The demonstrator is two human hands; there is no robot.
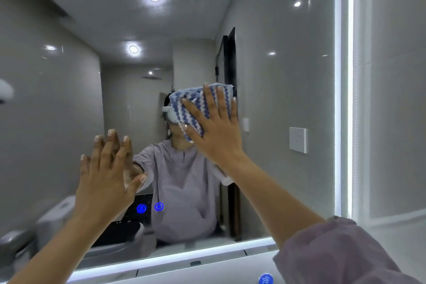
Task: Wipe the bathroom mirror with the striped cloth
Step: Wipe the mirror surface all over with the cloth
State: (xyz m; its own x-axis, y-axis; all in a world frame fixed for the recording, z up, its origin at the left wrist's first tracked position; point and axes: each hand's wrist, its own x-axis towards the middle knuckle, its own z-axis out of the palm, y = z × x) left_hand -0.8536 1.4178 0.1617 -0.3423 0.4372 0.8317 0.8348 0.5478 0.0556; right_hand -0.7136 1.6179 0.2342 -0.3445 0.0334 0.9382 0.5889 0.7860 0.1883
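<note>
The bathroom mirror (276,76) fills most of the view, with lit strips along its right and bottom edges. My right hand (216,127) lies flat with fingers spread, pressing a bunched blue-and-white striped cloth (184,108) against the glass near the middle. My left hand (106,177) rests flat against the mirror lower left, fingers up and apart, holding nothing. The reflection shows a person in a lilac top, partly hidden behind the cloth and hands.
Two glowing blue touch icons (149,207) sit on the lower glass. A white ledge (207,270) runs under the mirror, with a blue round cap (265,279) at the bottom edge. A grey tiled wall (396,99) stands to the right.
</note>
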